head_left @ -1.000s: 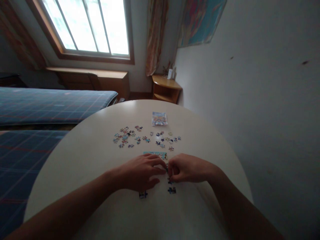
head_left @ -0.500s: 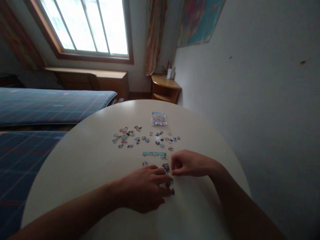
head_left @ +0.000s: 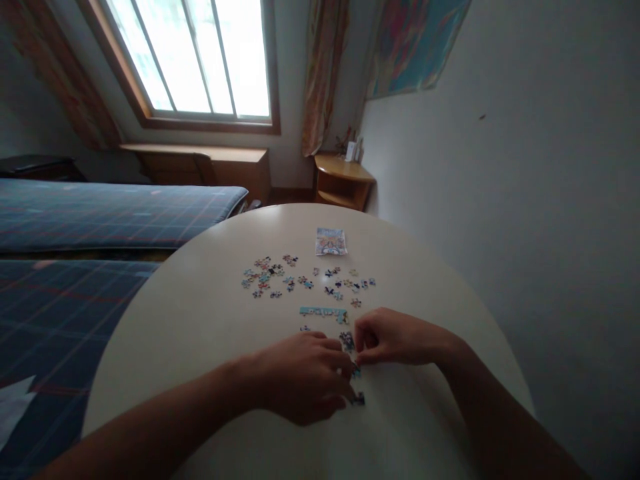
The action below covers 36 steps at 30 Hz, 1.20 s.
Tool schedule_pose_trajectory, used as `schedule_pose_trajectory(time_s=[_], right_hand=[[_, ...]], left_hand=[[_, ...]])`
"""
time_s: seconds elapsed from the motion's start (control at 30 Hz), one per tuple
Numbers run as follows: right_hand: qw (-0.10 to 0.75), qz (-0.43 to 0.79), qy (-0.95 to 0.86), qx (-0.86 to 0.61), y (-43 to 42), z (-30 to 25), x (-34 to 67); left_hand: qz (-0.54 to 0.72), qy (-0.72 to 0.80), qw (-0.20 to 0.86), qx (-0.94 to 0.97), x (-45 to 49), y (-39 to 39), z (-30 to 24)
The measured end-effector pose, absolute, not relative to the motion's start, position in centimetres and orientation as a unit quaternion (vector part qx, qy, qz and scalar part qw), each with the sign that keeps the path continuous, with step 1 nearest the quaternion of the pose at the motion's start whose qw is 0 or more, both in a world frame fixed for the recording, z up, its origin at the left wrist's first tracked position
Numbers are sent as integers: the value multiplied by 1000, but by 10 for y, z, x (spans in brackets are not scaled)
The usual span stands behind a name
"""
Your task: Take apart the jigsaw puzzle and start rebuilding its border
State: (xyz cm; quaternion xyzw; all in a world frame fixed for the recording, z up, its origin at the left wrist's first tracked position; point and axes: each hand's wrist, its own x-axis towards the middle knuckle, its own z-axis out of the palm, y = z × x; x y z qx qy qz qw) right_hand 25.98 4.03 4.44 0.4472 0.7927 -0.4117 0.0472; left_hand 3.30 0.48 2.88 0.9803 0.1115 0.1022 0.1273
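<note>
My left hand lies low over the table, fingers apart, with fingertips at the edge of a dark puzzle piece and near a teal one. Part of what lies under its palm is hidden. From the right, my right hand reaches in with curled fingers, thumb and index pinched at the edge of the teal piece. Just above the fingertips is a small joined cluster of dark puzzle pieces. A joined teal strip of puzzle pieces lies farther up, and one piece peeks out behind my left hand.
Loose puzzle pieces are scattered at the left, with several more to the right. Behind them lies a small picture sheet. The round white table stands beside a wall and plaid mattresses.
The camera view has shifted, so everything sits farther right in the picture. Both hands stay at the same pieces; the dark piece by my left fingertips shows more.
</note>
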Motion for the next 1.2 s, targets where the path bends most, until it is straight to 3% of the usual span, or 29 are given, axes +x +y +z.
schedule_pose_trajectory(time_s=[0.13, 0.27, 0.4, 0.63, 1.2], right_hand=[[-13, -374, 804, 462, 48, 40, 263], [-156, -229, 822, 497, 64, 24, 264], [-264, -149, 815, 494, 80, 6, 266], [-268, -138, 808, 506, 87, -4, 271], [-267, -129, 810, 506, 100, -32, 267]], left_hand=[[121, 286, 97, 945, -2, 42, 40], [186, 551, -9, 813, -61, 95, 31], [255, 628, -24, 735, -107, 132, 2], [249, 616, 33, 747, -116, 151, -30], [236, 631, 36, 738, -106, 153, -30]])
